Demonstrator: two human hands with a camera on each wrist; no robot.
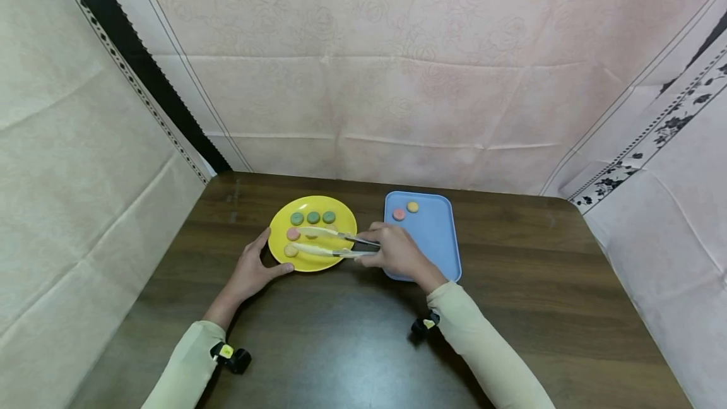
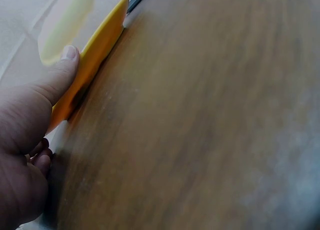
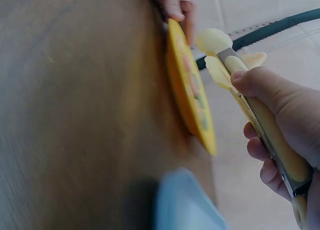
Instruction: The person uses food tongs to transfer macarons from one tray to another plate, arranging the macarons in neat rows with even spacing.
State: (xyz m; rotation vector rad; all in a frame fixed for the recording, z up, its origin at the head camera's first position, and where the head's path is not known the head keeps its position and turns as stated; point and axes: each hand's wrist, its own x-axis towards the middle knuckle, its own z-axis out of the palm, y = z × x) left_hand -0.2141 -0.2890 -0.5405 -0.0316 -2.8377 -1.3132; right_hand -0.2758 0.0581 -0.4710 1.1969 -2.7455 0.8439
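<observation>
My left hand [image 1: 251, 273] holds the yellow plate [image 1: 324, 264] at its near left rim, thumb and fingers spread along the edge. In the left wrist view the thumb lies against the plate's side. My right hand [image 1: 394, 250] grips a pair of tongs [image 1: 346, 253] with pale yellow ends, which reach over the plate with their tips apart. Three green macaron-like rounds [image 1: 313, 217] line the plate's far part. A pink round [image 1: 292, 234] and a yellow round [image 1: 291, 250] show close by the tong tips. The tong arms partly cover what lies beneath them.
To the right of the plate lies a blue tray [image 1: 434, 238], with a pink round [image 1: 399, 214] and a yellow round [image 1: 413, 206] in its far left corner. Both stand on a dark wooden table [image 1: 341, 339]. Pale patterned cloth [image 1: 397, 106] hangs behind the table.
</observation>
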